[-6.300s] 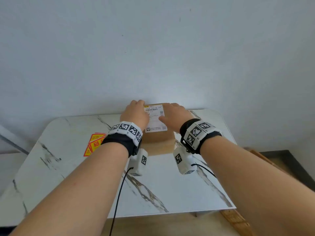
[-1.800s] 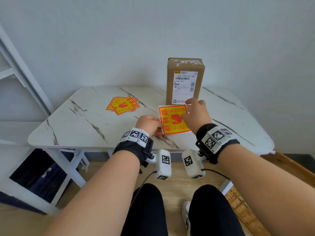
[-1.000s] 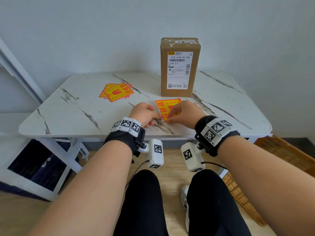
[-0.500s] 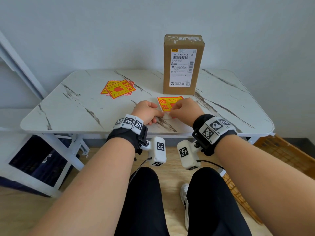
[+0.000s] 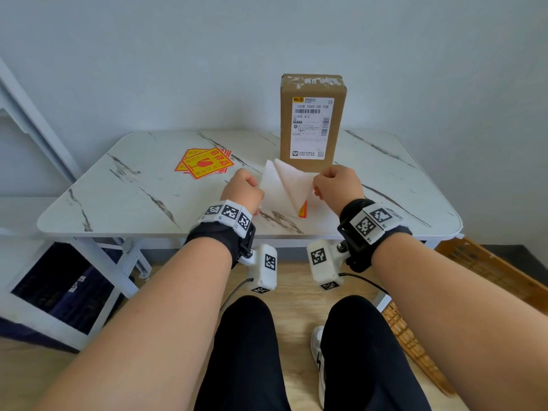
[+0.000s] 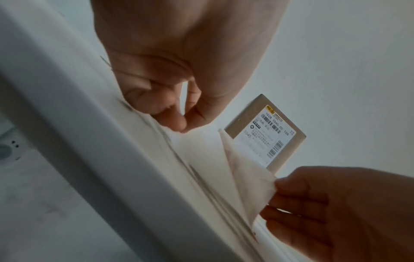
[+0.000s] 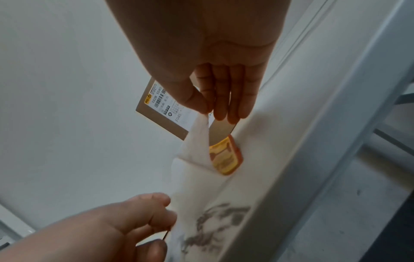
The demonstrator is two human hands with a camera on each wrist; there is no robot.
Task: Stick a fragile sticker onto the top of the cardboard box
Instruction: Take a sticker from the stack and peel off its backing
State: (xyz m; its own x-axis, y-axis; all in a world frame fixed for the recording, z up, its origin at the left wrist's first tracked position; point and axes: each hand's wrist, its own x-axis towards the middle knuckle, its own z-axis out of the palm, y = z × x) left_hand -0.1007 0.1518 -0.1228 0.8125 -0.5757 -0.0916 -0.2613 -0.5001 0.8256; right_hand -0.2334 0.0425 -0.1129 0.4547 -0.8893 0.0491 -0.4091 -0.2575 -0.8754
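Note:
The cardboard box stands upright at the back of the marble table, its white shipping label facing me and its top bare apart from tape scraps. In front of it my left hand pinches the white backing sheet. My right hand pinches a corner of the fragile sticker, which is partly peeled, white underside up, with an orange corner showing low down. The right wrist view shows the sticker curling off the backing before the box.
A small stack of orange and yellow fragile stickers lies on the table's left half. A white shelf frame leans at the far left with a dark bin below. A wicker basket sits on the floor at the right.
The sticker lay face up between my hands before. Now my hands have drawn apart and lifted, and the sticker and its backing stand apart as two white flaps.

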